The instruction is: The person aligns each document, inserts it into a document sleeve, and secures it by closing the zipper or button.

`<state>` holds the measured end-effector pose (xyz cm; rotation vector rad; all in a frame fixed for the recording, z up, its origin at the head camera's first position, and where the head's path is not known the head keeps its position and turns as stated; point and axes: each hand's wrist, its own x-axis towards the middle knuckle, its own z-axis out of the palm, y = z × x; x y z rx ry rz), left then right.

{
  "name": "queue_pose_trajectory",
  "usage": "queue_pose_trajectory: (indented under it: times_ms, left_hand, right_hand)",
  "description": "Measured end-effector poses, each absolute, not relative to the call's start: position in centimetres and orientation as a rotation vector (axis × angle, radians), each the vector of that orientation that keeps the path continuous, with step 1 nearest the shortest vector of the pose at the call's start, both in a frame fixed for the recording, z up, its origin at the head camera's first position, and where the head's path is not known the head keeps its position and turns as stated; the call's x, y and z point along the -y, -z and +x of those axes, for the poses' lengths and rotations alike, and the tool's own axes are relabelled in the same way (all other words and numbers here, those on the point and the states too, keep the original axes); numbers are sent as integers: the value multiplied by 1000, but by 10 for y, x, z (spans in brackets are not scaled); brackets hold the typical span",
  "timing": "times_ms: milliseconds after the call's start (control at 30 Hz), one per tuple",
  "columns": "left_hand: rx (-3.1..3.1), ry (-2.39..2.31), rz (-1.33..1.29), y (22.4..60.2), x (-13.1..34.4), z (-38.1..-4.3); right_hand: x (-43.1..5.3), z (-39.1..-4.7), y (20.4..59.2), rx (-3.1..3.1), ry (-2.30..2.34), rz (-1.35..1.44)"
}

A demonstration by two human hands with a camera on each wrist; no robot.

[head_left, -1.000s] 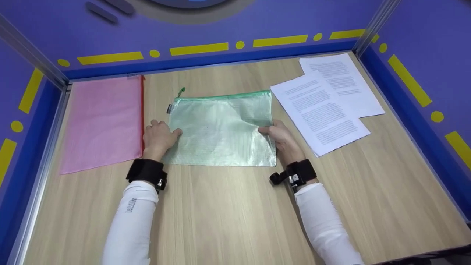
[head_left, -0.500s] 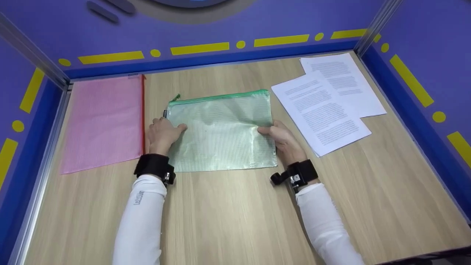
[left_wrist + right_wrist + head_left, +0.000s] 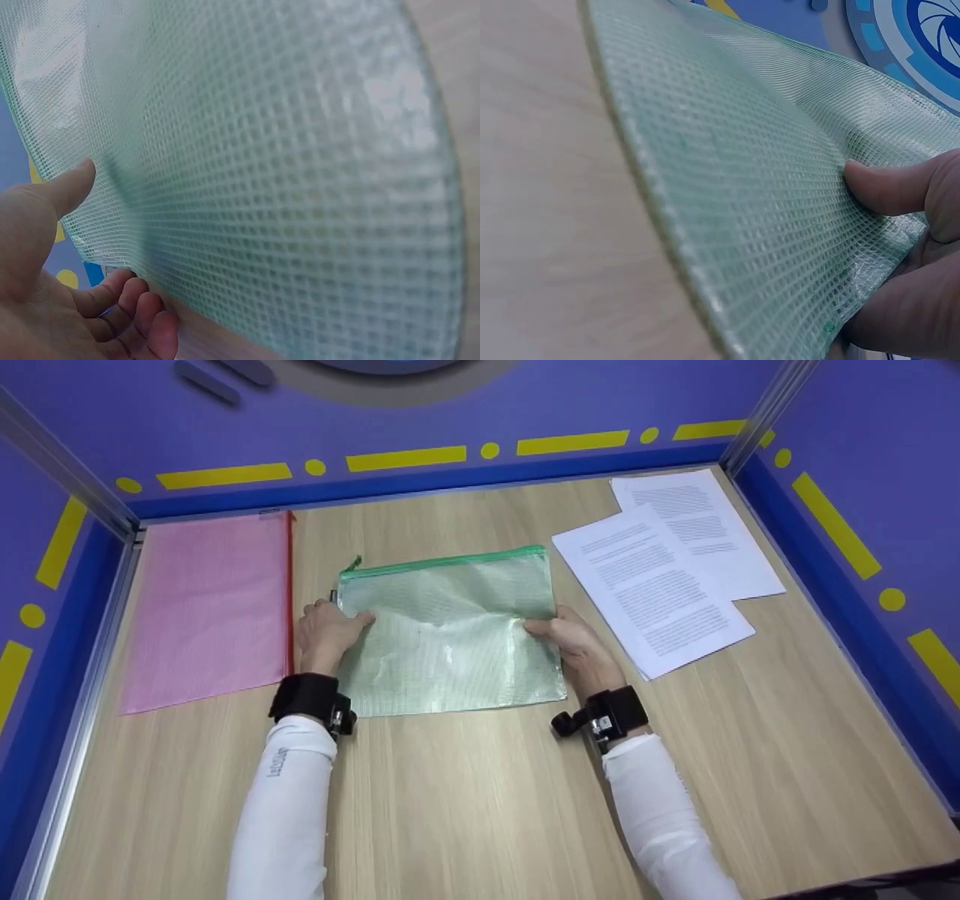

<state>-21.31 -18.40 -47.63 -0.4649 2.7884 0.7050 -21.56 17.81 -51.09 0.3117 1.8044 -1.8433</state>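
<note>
Pink pouch (image 3: 214, 607), flat on the wooden table (image 3: 450, 802), is the first thing which we see from the left; its red zip (image 3: 289, 592) runs along the right edge. Just beside this zip is the left grip (image 3: 326, 634), a bare hand above a black wristband (image 3: 306, 697) and a white sleeve (image 3: 281, 817). We find it released: the fingers are loosely bent at the left edge of the green pouch (image 3: 442, 641), and the thumb stands apart from them, over the front. This mesh pouch is in the middle of the table, with the green zip (image 3: 442, 561) at its far edge and some creases on its shiny surface. At its right edge we see the right grip (image 3: 577, 637) grasping the green pouch, thumb on the front and fingers behind. Farther to the right, the nearer printed paper (image 3: 652, 592) partly covers the farther printed paper (image 3: 720, 532), which lies near the back right corner
</note>
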Motion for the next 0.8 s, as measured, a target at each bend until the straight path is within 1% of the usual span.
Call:
queue_pose_trajectory:
  times_ms: [233, 433, 533, 700, 800]
  left_hand:
    - [-2770, -953, -582, 483, 188, -209]
    - [-2751, -1014, -617, 480, 187, -209]
    - [-2762, -874, -582, 477, 184, -210]
    - [-2809, -516, -435, 474, 175, -211]
    - [-2822, -432, -428, 472, 171, -210]
  right_hand:
    - [-179, -215, 512, -1874, 1811, 258]
    - [-179, -215, 513, -1850, 1846, 254]
    - [-179, -214, 512, -1849, 1854, 247]
    - [-178, -214, 511, -1836, 1846, 260]
    - [-177, -214, 510, -1836, 1829, 265]
